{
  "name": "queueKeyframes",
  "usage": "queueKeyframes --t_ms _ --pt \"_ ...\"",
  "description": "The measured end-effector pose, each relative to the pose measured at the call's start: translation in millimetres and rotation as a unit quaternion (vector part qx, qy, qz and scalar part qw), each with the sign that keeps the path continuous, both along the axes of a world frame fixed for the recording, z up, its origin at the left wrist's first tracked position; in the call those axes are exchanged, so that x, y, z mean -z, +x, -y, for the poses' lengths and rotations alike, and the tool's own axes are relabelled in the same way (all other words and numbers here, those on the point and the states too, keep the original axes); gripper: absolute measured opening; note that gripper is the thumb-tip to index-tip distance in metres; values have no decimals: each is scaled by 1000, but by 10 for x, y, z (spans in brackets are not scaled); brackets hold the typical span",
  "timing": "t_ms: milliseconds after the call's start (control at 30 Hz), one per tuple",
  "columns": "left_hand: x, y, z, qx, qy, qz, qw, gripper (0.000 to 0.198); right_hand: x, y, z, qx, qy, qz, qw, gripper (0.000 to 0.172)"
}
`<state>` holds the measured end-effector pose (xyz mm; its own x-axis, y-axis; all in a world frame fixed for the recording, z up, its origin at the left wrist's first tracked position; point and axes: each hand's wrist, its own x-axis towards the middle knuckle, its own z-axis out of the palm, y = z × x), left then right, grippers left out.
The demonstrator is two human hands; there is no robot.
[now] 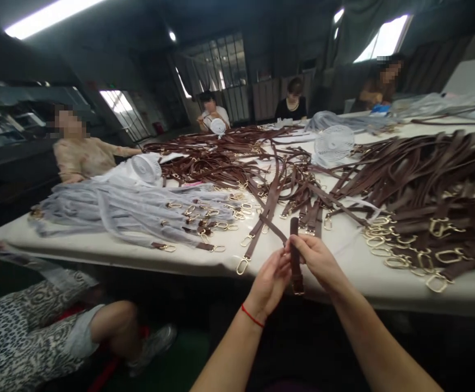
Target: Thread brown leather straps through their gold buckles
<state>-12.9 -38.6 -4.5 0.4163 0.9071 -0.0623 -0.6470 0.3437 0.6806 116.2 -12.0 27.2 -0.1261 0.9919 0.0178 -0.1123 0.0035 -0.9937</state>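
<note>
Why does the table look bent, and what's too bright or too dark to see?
Head view: the wide lens bows the table and stretches the corners; the window and ceiling lamp burn out white; below the table is almost black; left hand, right hand and strap are fairly sharp.

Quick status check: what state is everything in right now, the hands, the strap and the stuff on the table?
Left hand: shut on strap, below the right.
Right hand: shut on strap.
Strap: upright, held in both hands at the table edge.
Strap pile: loose and tangled, on the right.
Grey bundle: wrapped, lying flat on the left.
Fan: standing; cannot tell if running.
Table: covered in white.
</note>
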Motion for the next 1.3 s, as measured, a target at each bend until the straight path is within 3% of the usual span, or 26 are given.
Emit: queueKeyframes --t_ms 133,233,500,600,733,967,1167,1300 --pt "38 -24 -147 -4 11 -41 999 24 7 9 164 -10 46 3 999 35" --pt "75 -14 -186 17 14 -75 997 28 69 35 239 4 23 -10 1000 30" --pt "84 71 -180 76 -36 -64 994 40 227 126 333 12 -32 -3 999 35" --pt "57 52 -225 30 -48 -49 997 38 192 191 369 23 -28 26 999 35" --pt "35 5 -281 -33 -56 -39 997 33 198 259 398 -37 -58 49 996 37" --pt "37 34 -247 -64 -26 -67 995 37 279 232 405 -48 -64 66 995 35" --pt "-7 105 -207 -112 52 -130 984 34 275 202 400 -34 -54 48 997 36" --pt "-44 143 -162 -101 78 -98 987 30 275 145 418 -28 -16 32 999 37"
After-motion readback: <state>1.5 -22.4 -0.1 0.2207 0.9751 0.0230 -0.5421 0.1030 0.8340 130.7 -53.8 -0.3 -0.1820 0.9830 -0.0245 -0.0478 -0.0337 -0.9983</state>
